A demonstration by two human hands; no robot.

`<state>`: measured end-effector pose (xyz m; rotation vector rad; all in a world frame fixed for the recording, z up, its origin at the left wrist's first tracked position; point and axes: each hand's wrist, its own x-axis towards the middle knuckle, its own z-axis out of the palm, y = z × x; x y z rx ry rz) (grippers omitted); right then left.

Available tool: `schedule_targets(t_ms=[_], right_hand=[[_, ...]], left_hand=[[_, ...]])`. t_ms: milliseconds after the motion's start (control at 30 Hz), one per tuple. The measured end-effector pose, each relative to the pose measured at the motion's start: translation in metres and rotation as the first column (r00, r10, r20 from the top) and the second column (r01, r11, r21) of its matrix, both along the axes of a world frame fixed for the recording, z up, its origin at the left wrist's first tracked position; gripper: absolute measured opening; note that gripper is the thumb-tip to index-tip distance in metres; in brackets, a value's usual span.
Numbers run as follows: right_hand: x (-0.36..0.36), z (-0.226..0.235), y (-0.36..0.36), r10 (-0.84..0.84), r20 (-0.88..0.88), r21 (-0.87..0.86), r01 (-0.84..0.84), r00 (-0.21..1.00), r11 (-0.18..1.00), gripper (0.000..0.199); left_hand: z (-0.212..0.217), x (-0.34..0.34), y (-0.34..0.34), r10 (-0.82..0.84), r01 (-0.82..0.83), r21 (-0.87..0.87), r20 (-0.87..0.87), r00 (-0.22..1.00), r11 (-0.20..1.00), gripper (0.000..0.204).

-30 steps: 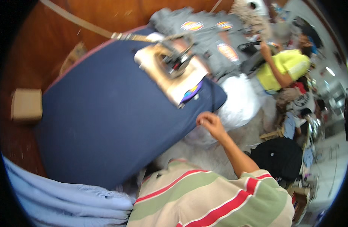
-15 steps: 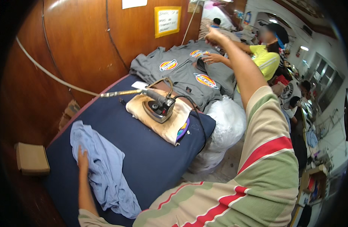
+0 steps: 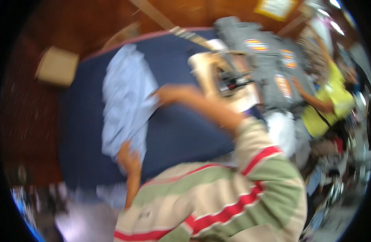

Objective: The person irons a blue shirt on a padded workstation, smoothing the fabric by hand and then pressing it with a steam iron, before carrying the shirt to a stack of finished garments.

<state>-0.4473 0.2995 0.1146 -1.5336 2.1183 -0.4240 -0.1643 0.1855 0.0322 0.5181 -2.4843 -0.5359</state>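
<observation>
A crumpled light blue garment [image 3: 127,97] lies lengthwise on a dark navy padded table [image 3: 185,133]. At its near end, my left hand [image 3: 130,158] has its fingers closed on the cloth, though motion softens their outline. My right hand [image 3: 165,95] reaches across the table and pinches the garment's right edge, drawing a corner out toward it. To the right of that hand, an iron [image 3: 233,82] rests on a tan cloth pad [image 3: 199,66]; my right forearm passes close to the pad. Blur hides the garment's finer shape.
Grey printed garments [image 3: 262,66] lie beyond the iron. A person in a yellow top [image 3: 334,99] stands at the right, one hand on them. A clear plastic bundle [image 3: 280,131] sits at the table's right edge. A cardboard box [image 3: 58,66] is at the far left.
My right arm has come down from pointing at the far right and now grips the garment. My left hand has moved to its near end. The view has swung left.
</observation>
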Motion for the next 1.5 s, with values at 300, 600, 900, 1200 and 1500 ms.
schedule_targets(t_ms=[300, 600, 900, 1200, 1500], right_hand=[[0.052, -0.099, -0.009, -0.079, -0.327, -0.144, 0.033, 0.942, 0.989, 0.040], [0.017, -0.069, 0.015, -0.437, 0.101, -0.472, 0.430, 0.894, 0.770, 0.021], [0.036, -0.074, 0.143, -0.607, 0.669, -0.202, 0.891, 0.429, 0.408, 0.041], [0.128, -0.096, 0.089, -0.417, -0.339, -0.410, 0.267, 0.843, 0.872, 0.046], [0.013, 0.035, 0.105, -0.076, 0.980, -0.175, 0.979, 0.184, 0.106, 0.039]], left_hand=[[-0.037, 0.019, -0.058, 0.128, -0.118, -0.055, 0.227, 0.966, 0.991, 0.042], [-0.011, 0.015, -0.084, 0.491, 0.142, 0.929, -0.305, 0.816, 0.342, 0.036], [0.002, 0.048, -0.080, 0.249, -0.139, 0.703, -0.056, 0.967, 0.698, 0.022], [-0.005, 0.013, -0.082, 0.473, -0.477, -0.109, 0.439, 0.764, 0.872, 0.068], [0.070, 0.013, -0.146, 0.285, -0.103, 0.958, 0.024, 0.958, 0.267, 0.046]])
